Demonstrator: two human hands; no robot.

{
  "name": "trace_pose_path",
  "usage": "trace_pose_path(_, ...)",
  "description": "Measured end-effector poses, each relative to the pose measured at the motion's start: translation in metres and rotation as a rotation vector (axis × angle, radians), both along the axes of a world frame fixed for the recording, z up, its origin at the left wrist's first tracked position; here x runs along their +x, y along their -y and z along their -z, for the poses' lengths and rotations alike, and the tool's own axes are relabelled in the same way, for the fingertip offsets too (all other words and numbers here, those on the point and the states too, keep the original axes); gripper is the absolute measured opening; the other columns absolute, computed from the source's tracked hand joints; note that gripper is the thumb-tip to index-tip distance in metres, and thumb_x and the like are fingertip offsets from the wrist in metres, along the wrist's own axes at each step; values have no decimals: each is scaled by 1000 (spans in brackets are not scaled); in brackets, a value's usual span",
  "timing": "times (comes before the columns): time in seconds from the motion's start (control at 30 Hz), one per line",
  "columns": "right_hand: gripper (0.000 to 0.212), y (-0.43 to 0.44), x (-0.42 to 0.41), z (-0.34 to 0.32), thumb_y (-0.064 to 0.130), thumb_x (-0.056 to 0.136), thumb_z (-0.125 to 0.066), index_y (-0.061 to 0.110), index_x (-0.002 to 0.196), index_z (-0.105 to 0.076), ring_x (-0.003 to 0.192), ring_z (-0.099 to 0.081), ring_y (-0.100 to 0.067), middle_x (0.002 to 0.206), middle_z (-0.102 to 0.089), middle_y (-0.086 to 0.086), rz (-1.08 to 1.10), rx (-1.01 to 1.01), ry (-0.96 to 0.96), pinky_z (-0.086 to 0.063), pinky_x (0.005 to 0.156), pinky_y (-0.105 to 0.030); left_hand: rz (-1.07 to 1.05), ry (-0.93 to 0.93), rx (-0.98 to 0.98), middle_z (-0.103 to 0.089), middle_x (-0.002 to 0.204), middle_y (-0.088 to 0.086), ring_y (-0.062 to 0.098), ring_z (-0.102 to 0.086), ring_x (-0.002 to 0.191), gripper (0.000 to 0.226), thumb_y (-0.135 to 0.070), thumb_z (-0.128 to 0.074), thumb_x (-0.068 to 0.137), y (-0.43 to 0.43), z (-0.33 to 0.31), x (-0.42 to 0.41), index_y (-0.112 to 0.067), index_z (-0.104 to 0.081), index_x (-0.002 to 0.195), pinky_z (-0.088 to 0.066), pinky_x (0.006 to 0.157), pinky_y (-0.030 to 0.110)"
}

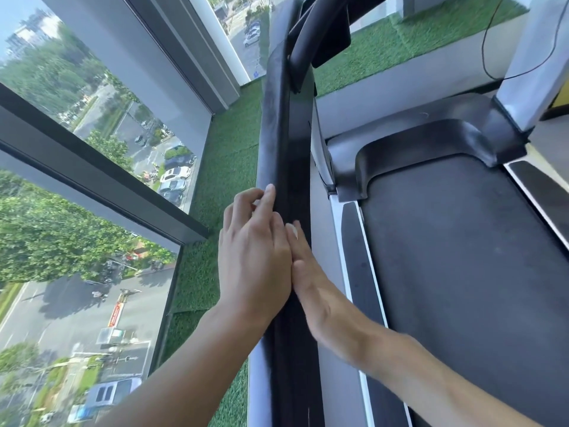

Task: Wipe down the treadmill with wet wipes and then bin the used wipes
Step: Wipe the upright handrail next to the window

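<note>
Treadmill handrail (pixel 278 134), black and padded, running away directly under both sets of fingers; belt (pixel 462 257) well off to their right. Likely trouble from here: bare skin rubbing the rail and leaving dust, with no wet wipe plainly in sight, only a pale sliver (pixel 294 233) at the right fingertips, too small to name, and apt to slip out. Left hand (pixel 252 251) relaxed, fingers (pixel 268 198) loosely bent, index tip touching the rail's left edge, nothing visibly held. Right hand (pixel 311 282) flat, fingers (pixel 300 245) straight, pressed along the rail, touching the left hand.
</note>
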State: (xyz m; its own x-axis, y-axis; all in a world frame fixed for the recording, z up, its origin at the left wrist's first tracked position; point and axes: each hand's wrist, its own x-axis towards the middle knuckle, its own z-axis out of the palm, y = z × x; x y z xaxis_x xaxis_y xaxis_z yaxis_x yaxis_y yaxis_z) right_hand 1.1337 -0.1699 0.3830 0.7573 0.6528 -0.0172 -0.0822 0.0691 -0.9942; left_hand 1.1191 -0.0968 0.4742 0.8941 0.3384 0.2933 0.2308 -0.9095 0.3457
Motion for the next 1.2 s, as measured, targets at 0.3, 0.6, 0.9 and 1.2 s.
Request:
trace_pose_path(0.3, 48, 30, -18, 9, 50, 105, -19, 52, 144, 8, 138, 13, 22, 157, 18, 33, -116, 22, -15, 4, 124, -31, -10, -2, -18, -47, 133, -9, 12, -37, 128, 45, -22, -35, 103, 1, 1, -1, -18, -47, 147, -27, 103, 21)
trace_pose_path(0.6, 54, 41, -30, 18, 42, 105, -20, 48, 149, 12, 138, 14, 21, 155, 20, 35, -134, -48, -13, 5, 122, -26, -5, 31, -29, -50, 128, -10, 13, -40, 124, 49, -27, -33, 99, 2, 1, -1, -18, -49, 145, -33, 106, 28)
trace_pose_path(0.9, 57, 41, -38, 21, 52, 104, -19, 46, 152, 10, 136, 13, 24, 152, 18, 40, -140, -61, -177, 3, 118, -18, -16, 29, -26, -51, 127, -10, 13, -41, 122, 42, -18, -39, 104, 1, 2, -2, -18, -49, 145, -32, 104, 25)
trace_pose_path(1.2, 69, 45, -40, -18, 74, 88, -13, 53, 150, 7, 134, 11, 28, 150, 14, 46, -141, 46, -169, 2, 114, -16, -14, 19, -26, -51, 129, -7, 14, -38, 123, 43, -18, -37, 104, 0, 3, -2, -17, -48, 146, -26, 98, 19)
